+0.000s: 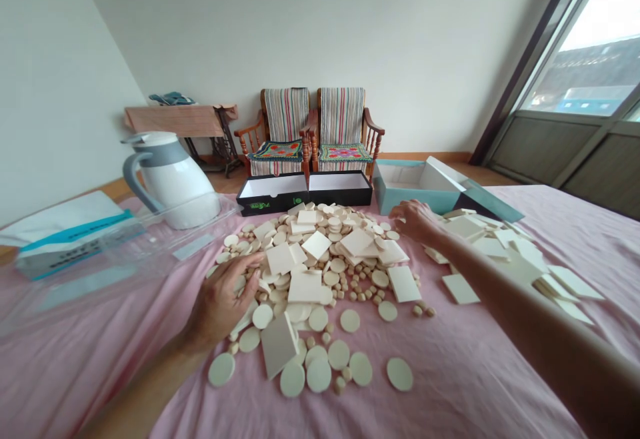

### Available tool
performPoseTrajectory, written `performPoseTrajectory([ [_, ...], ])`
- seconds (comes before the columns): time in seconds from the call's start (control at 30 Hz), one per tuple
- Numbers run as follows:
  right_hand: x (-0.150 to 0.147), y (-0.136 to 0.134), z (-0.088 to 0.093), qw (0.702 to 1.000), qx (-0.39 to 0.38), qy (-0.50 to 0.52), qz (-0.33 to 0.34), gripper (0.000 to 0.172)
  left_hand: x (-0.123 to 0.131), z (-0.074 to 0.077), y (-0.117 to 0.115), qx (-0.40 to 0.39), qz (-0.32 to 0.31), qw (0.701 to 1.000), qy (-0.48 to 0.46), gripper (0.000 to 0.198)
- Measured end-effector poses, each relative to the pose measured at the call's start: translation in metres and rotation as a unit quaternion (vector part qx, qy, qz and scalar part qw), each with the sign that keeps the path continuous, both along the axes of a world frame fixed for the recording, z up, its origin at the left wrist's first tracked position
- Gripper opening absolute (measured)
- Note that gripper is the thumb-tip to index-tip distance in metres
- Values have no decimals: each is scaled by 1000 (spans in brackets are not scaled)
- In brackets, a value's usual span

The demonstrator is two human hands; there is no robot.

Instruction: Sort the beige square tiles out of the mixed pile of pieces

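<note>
A heap of pale wooden pieces lies on the pink cloth, with square tiles (pixel 305 287), round discs (pixel 350 320) and small cubes (pixel 358 285) mixed together. My left hand (pixel 223 299) rests at the heap's left side, fingers stretched towards the tiles and touching pieces there; it is open. At the heap's far right edge is my right hand (pixel 415 221), close in front of the pale blue box (pixel 415 195). Its fingers are loosely bent and apart, with no held piece visible. A second pile of square tiles (pixel 493 247) lies to the right, partly behind my right forearm.
Two open black boxes (pixel 275 203) with white insides stand behind the heap. On the left are a white and grey jug (pixel 173 182), clear plastic packaging (pixel 150 252) and a blue-white packet (pixel 75 242). Two wooden armchairs (pixel 287 115) stand beyond the cloth-covered surface.
</note>
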State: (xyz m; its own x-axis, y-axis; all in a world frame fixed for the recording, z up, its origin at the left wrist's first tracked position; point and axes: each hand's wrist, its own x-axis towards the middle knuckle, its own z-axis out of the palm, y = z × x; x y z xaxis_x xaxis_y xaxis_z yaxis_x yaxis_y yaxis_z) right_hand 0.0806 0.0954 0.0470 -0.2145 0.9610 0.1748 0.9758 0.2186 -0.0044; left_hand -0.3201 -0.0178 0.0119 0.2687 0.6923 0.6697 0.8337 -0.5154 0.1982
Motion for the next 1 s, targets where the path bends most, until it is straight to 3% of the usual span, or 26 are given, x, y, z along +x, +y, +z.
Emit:
performPoseTrajectory([
  [0.1, 2, 11, -17, 995, -35, -91, 8, 20, -1, -1, 0, -8, -1, 1000, -2, 27],
  [0.23, 2, 12, -29, 993, -37, -111, 13, 21, -1, -2, 0, -8, -4, 1000, -8, 27],
  [0.43, 6, 15, -23, 994, -34, -101, 11, 27, -1, -2, 0, -7, -8, 1000, -9, 23],
  [0.63, 3, 22, -33, 992, -93, -78, 33, 27, 0, -2, 1, -1, -12, 1000, -6, 20],
  [0.77, -5, 21, -30, 989, -127, -50, 51, 29, 0, -3, 1, -2, -13, 1000, -9, 20],
  [1.0, -12, 28, -17, 982, -187, 30, 7, 59, -1, -4, 1, -15, -22, 1000, -11, 19],
])
